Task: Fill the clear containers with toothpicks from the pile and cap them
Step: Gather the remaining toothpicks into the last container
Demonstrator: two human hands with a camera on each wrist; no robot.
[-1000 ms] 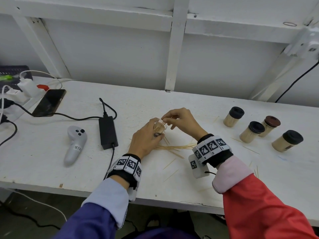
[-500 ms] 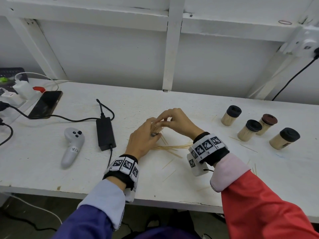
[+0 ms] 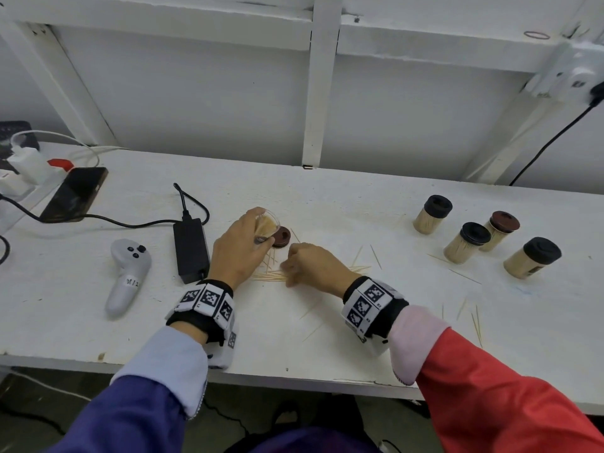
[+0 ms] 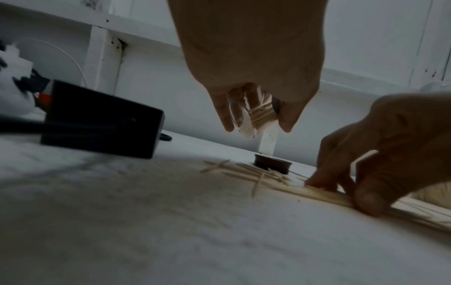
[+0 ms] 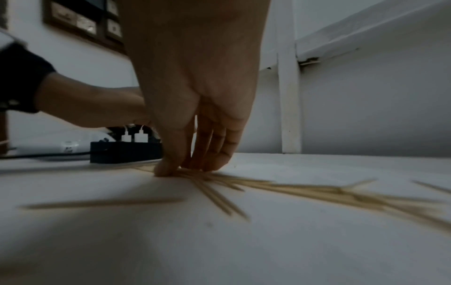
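Overhead first: left hand curled round a clear container, tilted, mouth up and away, partly filled with toothpicks; brown cap lies loose on the bench just beside it. Right hand is down on the toothpick pile, fingers bunched on the sticks. Four capped containers stand well to the right, all packed full. Stray picks are scattered across the bench.

Left wrist view: container pinched between thumb and fingers at its wall, sticks slanted inside. Likely light, rigid, slick plastic, so hold it mid-wall. Power brick sits to the left.

Right wrist view: fingertips press a fan of toothpicks against the bench; blurry, so probably pinching a few, but I can't count them. Picks are thin, light and snappable, so gather them as a bundle near the middle.
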